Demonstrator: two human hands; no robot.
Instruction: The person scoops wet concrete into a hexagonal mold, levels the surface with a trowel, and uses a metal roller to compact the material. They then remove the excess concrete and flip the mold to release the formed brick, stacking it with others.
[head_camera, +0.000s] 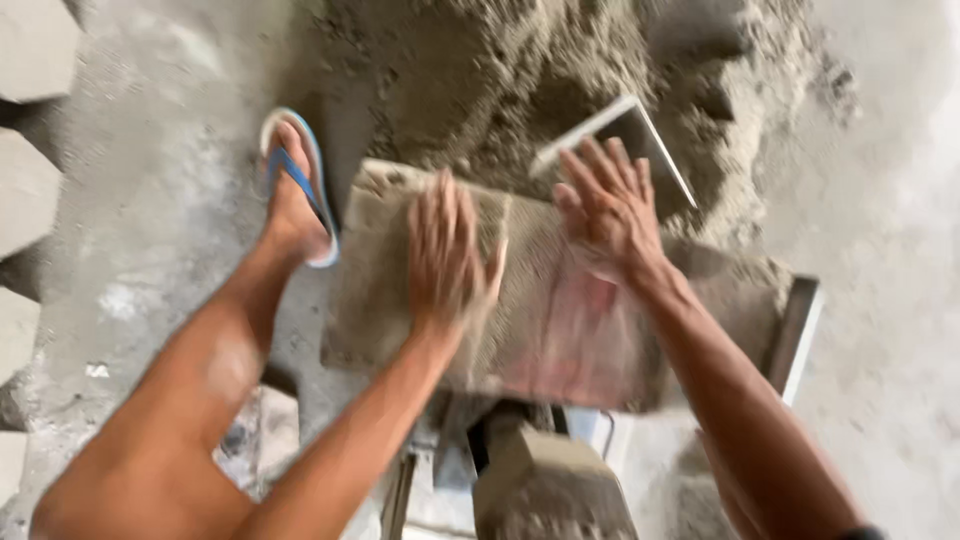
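View: head-worn camera, single.
Direction: steeply downward over the sand-covered mould (560, 300).
Range: close, arms filling the lower frame.

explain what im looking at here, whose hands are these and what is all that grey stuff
This single picture comes from a camera worn on a person's head, looking down at their own bare arms. The left hand and right hand lie flat, fingers spread, on a sand-covered slab that fills a metal mould. Nothing is gripped. Behind lies a heap of damp grey sand with a flat metal tray partly sunk in it. The person's foot in a blue-strapped sandal rests on the concrete floor. The image is motion-blurred.
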